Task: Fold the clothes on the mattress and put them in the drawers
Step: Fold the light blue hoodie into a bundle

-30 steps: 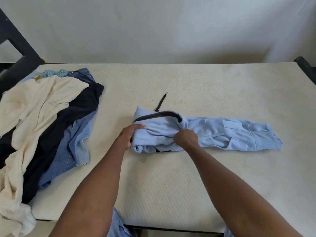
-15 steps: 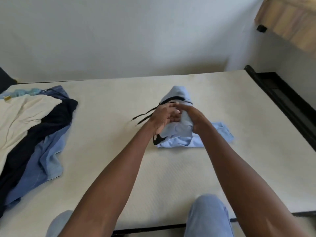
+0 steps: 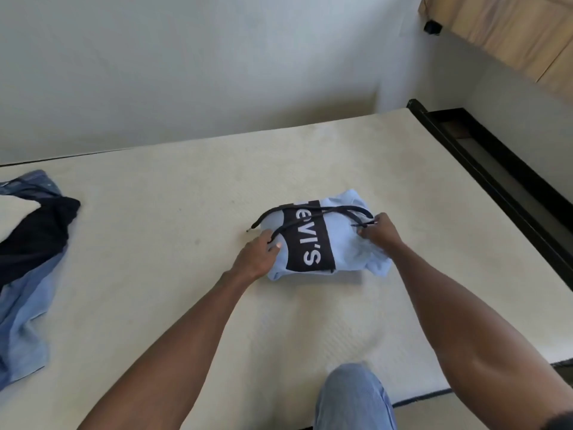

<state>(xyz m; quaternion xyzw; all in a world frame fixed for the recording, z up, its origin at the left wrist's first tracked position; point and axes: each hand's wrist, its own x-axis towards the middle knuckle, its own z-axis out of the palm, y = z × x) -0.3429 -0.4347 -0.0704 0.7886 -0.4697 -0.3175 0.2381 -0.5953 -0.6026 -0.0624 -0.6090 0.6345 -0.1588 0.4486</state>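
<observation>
A light blue garment (image 3: pixel 342 240), folded into a compact bundle with a black band lettered in white on top, lies on the cream mattress (image 3: pixel 186 274). Its dark drawstring (image 3: pixel 310 217) trails across the bundle. My left hand (image 3: pixel 259 259) grips the bundle's left edge, with the cord running under its fingers. My right hand (image 3: pixel 379 232) pinches the cord and cloth at the bundle's right side. At the far left lies a heap of unfolded clothes (image 3: pixel 31 259): blue denim, a black piece and a cream piece.
A black bed frame (image 3: pixel 483 162) runs along the mattress's right side. A wooden cabinet (image 3: pixel 508 29) hangs at the top right. My knee in blue jeans (image 3: pixel 356 398) rests on the mattress's near edge. A white wall stands behind.
The garment has gone from a long strip to a tight bundle turned band side up. My hands moved from its top to its two sides. The view swung right.
</observation>
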